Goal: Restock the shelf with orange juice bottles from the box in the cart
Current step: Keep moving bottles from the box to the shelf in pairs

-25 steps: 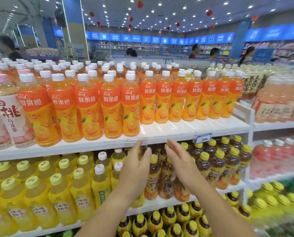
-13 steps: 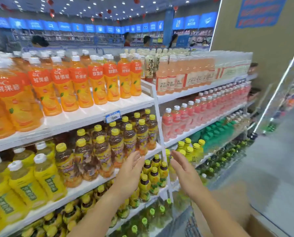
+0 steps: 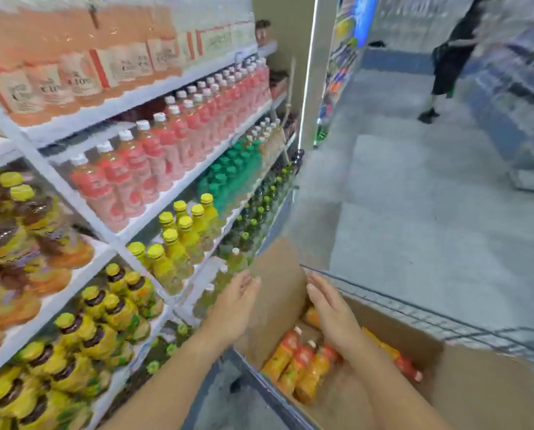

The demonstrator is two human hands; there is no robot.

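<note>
An open cardboard box (image 3: 476, 386) sits in a wire cart (image 3: 414, 308) at the lower right. Several orange juice bottles (image 3: 303, 364) with red labels lie on their sides inside it. My right hand (image 3: 330, 308) hovers over the box above the bottles, fingers straight and apart, holding nothing. My left hand (image 3: 236, 302) is level with it, just left of the box's raised flap (image 3: 278, 293), also empty with fingers extended. The shelf (image 3: 153, 88) runs along the left; the orange juice row is out of view.
The shelves hold pink bottles (image 3: 153, 159), green bottles (image 3: 228, 175), yellow-capped bottles (image 3: 178, 237) and dark tea bottles (image 3: 98, 330). A grey aisle floor (image 3: 414, 197) stretches ahead. A person in black (image 3: 445, 63) stands at the far right by another shelf unit.
The view has swung right and down, from the orange juice row to the cart and box. Both hands, still empty, have moved from the shelf front to above the box.
</note>
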